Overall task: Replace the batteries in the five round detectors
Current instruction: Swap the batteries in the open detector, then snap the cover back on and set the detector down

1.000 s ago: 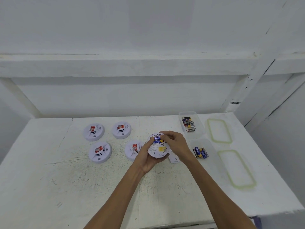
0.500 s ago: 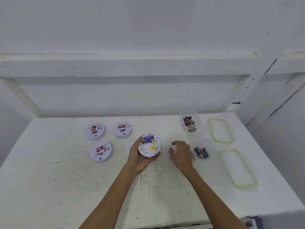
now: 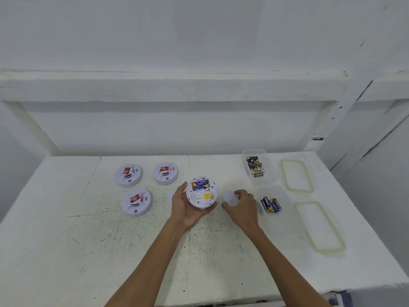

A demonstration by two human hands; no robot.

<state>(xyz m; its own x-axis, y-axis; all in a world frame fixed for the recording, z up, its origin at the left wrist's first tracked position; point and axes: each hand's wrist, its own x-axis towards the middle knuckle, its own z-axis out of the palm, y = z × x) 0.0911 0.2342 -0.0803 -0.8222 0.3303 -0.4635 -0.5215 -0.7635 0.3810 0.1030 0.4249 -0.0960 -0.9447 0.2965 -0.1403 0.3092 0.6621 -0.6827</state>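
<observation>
The round white detector [image 3: 201,193] is turned back-up, blue batteries [image 3: 200,185] showing, over the middle of the white surface [image 3: 88,251]. The left hand [image 3: 184,209] cups it, fingers curled round its rim. Just to the right, the right hand [image 3: 244,207] pinches a small white plastic cover [image 3: 229,197] in its fingers.

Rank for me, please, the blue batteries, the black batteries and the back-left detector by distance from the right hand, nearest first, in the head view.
From the right hand:
1. Blue batteries, just to its right.
2. Black batteries, farther back on the right.
3. Back-left detector, far left.
</observation>
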